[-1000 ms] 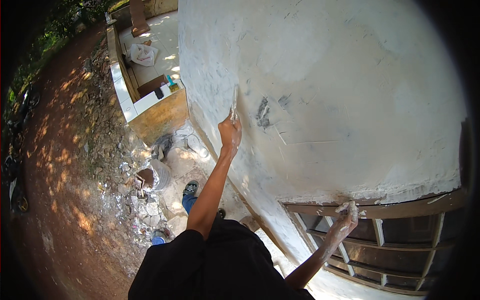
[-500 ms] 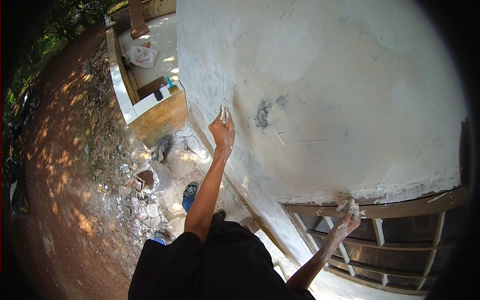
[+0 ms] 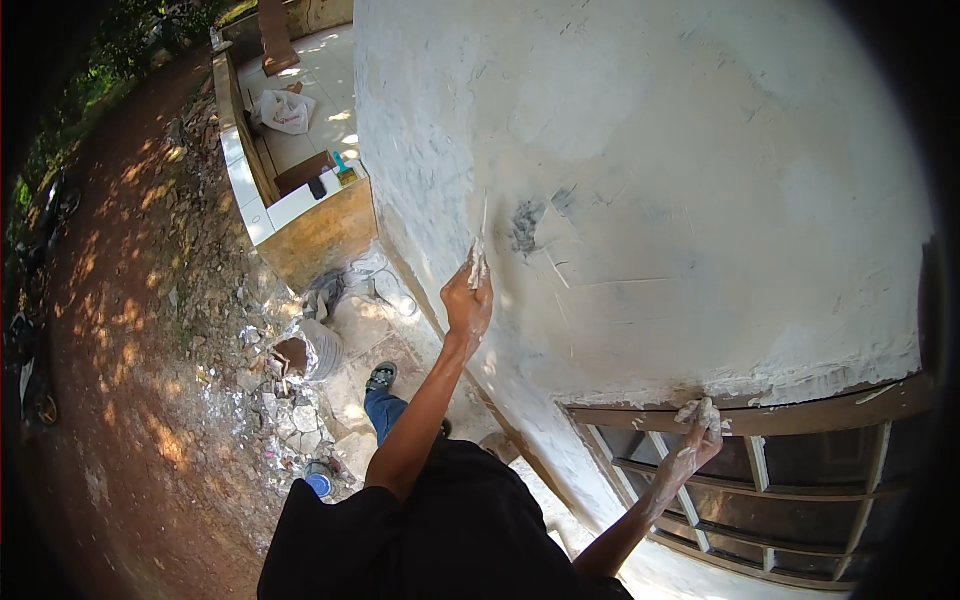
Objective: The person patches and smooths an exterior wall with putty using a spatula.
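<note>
My left hand (image 3: 466, 305) is closed round a putty-smeared knife (image 3: 483, 225), its blade pointing up along the pale, patchy plastered wall (image 3: 760, 200). Darker smudges and raised scrape lines mark the plaster just right of the blade. Lower right, my right hand (image 3: 695, 440), coated with white putty, is closed at the top frame of a wooden-barred window (image 3: 810, 490). It grips something whitish that I cannot make out. A rough line of putty runs along the wall above that frame.
A low tiled ledge (image 3: 290, 215) bears a turquoise-handled tool (image 3: 342, 166) and a dark item. Behind it lies a white bag (image 3: 287, 112). A bucket (image 3: 315, 350), a blue container (image 3: 318, 484) and rubble stand beside my feet. A dirt path (image 3: 120, 320) runs left, with parked motorbikes at its edge.
My left hand and knife first moved slightly left, then down and to the right along the wall. My right hand has stayed at the window's top edge.
</note>
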`<action>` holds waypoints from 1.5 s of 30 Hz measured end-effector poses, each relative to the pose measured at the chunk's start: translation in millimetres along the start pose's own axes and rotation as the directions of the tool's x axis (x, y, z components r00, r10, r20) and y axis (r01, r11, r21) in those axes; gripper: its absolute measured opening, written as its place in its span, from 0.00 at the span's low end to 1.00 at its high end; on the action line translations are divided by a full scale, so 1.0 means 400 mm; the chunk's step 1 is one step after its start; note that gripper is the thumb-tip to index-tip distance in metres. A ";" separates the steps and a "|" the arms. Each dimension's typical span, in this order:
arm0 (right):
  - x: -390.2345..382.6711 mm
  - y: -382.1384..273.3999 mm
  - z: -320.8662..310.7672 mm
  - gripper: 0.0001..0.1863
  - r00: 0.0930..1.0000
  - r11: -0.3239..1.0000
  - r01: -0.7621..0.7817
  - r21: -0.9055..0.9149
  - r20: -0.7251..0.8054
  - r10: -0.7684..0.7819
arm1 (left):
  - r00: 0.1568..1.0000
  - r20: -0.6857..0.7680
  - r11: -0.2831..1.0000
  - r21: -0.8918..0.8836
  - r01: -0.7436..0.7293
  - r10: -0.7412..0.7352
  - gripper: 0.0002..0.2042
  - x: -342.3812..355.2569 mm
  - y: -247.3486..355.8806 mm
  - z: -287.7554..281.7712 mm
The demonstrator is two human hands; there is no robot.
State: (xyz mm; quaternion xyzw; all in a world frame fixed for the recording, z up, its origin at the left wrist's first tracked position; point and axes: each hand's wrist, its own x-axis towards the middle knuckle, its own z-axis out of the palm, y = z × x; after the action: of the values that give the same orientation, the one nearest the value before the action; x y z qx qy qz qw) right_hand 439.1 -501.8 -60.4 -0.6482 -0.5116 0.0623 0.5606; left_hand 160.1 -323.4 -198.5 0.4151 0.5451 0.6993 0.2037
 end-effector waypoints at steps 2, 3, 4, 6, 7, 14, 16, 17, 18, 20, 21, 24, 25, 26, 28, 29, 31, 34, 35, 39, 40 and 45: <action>-0.001 0.011 -0.001 0.17 1.000 1.000 0.015 0.000 -0.018 -0.015 | 0.992 0.071 0.992 0.069 0.102 -0.106 0.10 0.052 -0.016 0.008; 0.004 0.015 0.004 0.17 0.999 0.999 0.040 0.009 -0.030 -0.040 | 0.970 0.122 0.971 0.140 0.192 -0.209 0.10 0.068 -0.024 0.012; 0.004 0.015 0.004 0.17 0.999 0.999 0.044 0.013 -0.025 -0.044 | 0.978 0.145 0.985 0.108 0.137 -0.152 0.09 0.052 -0.044 0.037; 0.004 0.017 0.003 0.17 1.000 0.998 -0.013 0.065 0.009 0.012 | 0.983 0.142 0.993 -0.019 -0.113 0.115 0.12 -0.008 -0.031 0.121; 0.001 0.011 0.006 0.17 1.000 0.998 -0.015 0.062 0.007 0.014 | 0.958 0.265 0.993 0.019 -0.116 0.107 0.15 -0.047 -0.006 0.137; 0.002 0.018 -0.028 0.19 0.998 0.999 -0.046 -0.026 -0.044 0.045 | 0.936 0.269 0.956 -0.123 0.267 -0.227 0.15 -0.089 0.072 0.011; 0.004 0.023 -0.022 0.21 0.997 0.997 -0.074 -0.016 -0.038 0.074 | 0.904 0.162 0.748 -0.514 0.419 -0.395 0.11 -0.042 0.011 -0.039; 0.002 0.023 -0.021 0.22 0.999 0.999 -0.033 -0.017 -0.021 0.032 | 0.904 0.203 0.757 -0.495 0.427 -0.377 0.10 -0.013 0.010 -0.061; 0.004 0.021 -0.020 0.24 1.000 1.000 0.011 -0.018 -0.003 -0.011 | 0.900 0.244 0.763 -0.478 0.435 -0.360 0.09 0.009 0.011 -0.067; 0.001 0.015 -0.008 0.25 0.998 0.999 0.015 -0.049 -0.058 -0.018 | 0.890 0.326 0.756 -0.480 0.446 -0.319 0.11 0.030 0.028 -0.030; 0.005 0.020 -0.012 0.24 0.999 1.000 0.002 -0.012 -0.043 -0.002 | 0.875 0.403 0.747 -0.485 0.454 -0.270 0.12 0.037 0.040 0.000; 0.010 0.026 -0.016 0.23 0.999 0.999 -0.007 0.035 -0.041 0.008 | 0.853 0.421 0.682 -0.527 0.507 -0.309 0.13 0.040 0.080 0.101; 0.010 0.025 -0.019 0.23 0.999 0.999 -0.003 0.048 -0.054 0.006 | 0.852 0.422 0.680 -0.528 0.508 -0.309 0.13 0.049 0.069 0.111; 0.012 0.025 -0.019 0.23 0.998 0.999 0.000 0.048 -0.055 0.003 | 0.859 0.382 0.673 -0.539 0.506 -0.340 0.13 0.057 0.036 0.125; 0.014 0.024 -0.020 0.21 0.999 0.998 -0.028 0.049 -0.034 0.029 | 0.864 0.344 0.665 -0.551 0.503 -0.368 0.13 0.065 -0.041 0.143; 0.015 0.026 -0.020 0.21 0.999 0.998 -0.027 0.048 -0.038 0.029 | 0.835 0.325 0.653 -0.521 0.549 -0.443 0.13 0.068 -0.094 0.144; 0.015 0.029 -0.016 0.20 0.998 0.993 -0.024 0.118 -0.048 0.030 | 0.804 0.301 0.639 -0.491 0.592 -0.513 0.13 0.065 -0.200 0.134; 0.017 0.036 -0.019 0.20 0.999 0.995 0.022 0.100 -0.045 -0.018 | 0.779 0.245 0.623 -0.485 0.614 -0.577 0.13 0.066 -0.331 0.087; 0.014 0.039 -0.019 0.20 0.999 0.994 0.022 0.103 -0.044 -0.017 | 0.772 0.335 0.540 -0.566 0.623 -0.540 0.15 0.056 -0.358 0.059; 0.013 0.040 -0.018 0.20 0.997 0.986 0.015 0.165 -0.079 -0.002 | 0.746 0.500 0.354 -0.667 0.656 -0.440 0.18 0.044 -0.306 0.052; 0.012 0.037 -0.017 0.19 0.996 0.987 0.000 0.160 -0.085 0.014 | 0.728 0.519 0.322 -0.666 0.673 -0.448 0.18 0.043 -0.283 0.063; 0.019 0.004 -0.006 0.18 0.991 0.987 -0.081 0.136 -0.095 0.094 | 0.717 0.323 0.455 -0.598 0.660 -0.617 0.17 0.073 -0.242 0.164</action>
State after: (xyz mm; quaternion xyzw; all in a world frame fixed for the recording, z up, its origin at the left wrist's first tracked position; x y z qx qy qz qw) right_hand 445.1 -497.6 -57.1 -0.6340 -0.4484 0.0876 0.6239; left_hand 180.0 -231.6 -274.4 0.0960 0.3598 0.7057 0.6028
